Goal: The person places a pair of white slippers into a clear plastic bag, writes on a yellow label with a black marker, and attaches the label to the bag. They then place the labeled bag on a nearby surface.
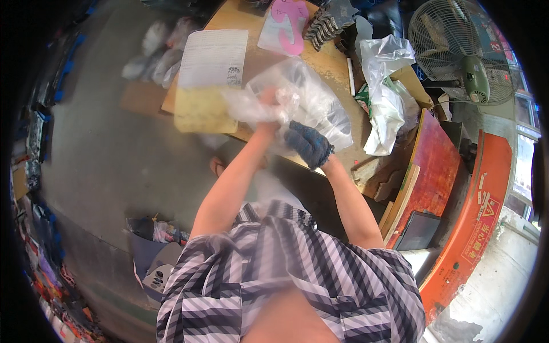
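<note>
A clear plastic bag [326, 108] with whitish contents, which I cannot make out, lies at the table's near edge. My right hand [309, 144], in a dark grey-blue knitted glove, is closed on the bag's gathered near side. Bare and smeared by motion, my left hand [271, 106] is in the bunched plastic at the bag's left end. Its fingers are partly covered by the film, so their grip is unclear. Just left of it lie a written paper sheet [213, 54] and a yellow sheet [206, 108] overhanging the table edge.
The wooden table [229, 16] also carries a pink-and-white packet [284, 26], dark metal parts [323, 31] and crumpled clear plastic [384, 63]. A standing fan [466, 63] is at the far right. An orange beam [477, 211] runs down the right side. Bagged items [163, 54] lie on the floor.
</note>
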Available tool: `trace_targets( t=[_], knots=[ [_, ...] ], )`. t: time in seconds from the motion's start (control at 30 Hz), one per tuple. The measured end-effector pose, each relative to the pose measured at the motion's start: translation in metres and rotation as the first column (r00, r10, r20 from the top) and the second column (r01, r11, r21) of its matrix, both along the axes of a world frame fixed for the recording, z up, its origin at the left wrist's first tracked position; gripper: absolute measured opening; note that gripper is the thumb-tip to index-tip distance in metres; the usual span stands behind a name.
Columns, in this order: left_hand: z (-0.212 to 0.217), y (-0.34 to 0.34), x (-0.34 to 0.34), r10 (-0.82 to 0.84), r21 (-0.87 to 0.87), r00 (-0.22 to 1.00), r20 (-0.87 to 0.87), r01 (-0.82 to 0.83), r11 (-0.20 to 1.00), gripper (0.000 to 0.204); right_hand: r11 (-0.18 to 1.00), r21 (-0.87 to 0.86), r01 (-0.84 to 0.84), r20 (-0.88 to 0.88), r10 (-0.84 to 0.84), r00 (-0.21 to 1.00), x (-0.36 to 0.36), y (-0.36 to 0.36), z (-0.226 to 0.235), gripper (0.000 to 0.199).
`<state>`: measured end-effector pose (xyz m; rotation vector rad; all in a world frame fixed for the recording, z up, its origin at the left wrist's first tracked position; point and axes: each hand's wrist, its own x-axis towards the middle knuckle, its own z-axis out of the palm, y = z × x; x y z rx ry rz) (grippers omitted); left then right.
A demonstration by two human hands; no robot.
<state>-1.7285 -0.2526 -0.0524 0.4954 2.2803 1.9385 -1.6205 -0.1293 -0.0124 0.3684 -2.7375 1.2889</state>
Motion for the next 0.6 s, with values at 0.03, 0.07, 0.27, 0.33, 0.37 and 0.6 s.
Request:
trace_targets(
  t=[0.03, 0.07, 0.27, 0.33, 0.37, 0.6],
  knots=[
    [-0.004, 0.005, 0.003, -0.019, 0.163, 0.992, 0.125, -0.002, 0.987, 0.027, 0.97, -0.235, 0.059, 0.078, -0.042, 0.996, -0.003, 0.004, -0.005, 0.03],
    [-0.006, 0.009, 0.007, -0.057, 0.318, 0.969, 0.239, -0.023, 0.948, 0.026, 0.879, -0.456, 0.139, 0.17, -0.067, 0.983, -0.008, 0.006, -0.01, 0.03],
    [0.029, -0.016, 0.013, -0.362, -0.109, 0.927, 0.094, 0.371, 0.922, 0.053, 0.71, -0.242, 0.662, 0.754, -0.292, 0.588, -0.017, 0.014, 0.0, 0.027],
    [0.051, -0.033, 0.013, -0.386, -0.038, 0.915, -0.116, 0.385, 0.922, 0.059, 0.865, -0.047, 0.5, 0.485, -0.418, 0.768, -0.021, 0.007, 0.013, 0.024],
    [0.062, -0.045, 0.011, -0.372, 0.001, 0.892, -0.257, 0.385, 0.923, 0.062, 0.922, 0.019, 0.388, 0.254, -0.379, 0.89, -0.024, 0.002, 0.019, 0.023],
    [0.067, -0.094, 0.037, -0.173, 0.123, 0.971, 0.163, 0.154, 0.98, 0.038, 0.802, 0.455, 0.388, -0.129, -0.372, 0.919, -0.031, 0.009, 0.028, 0.022]
  ],
)
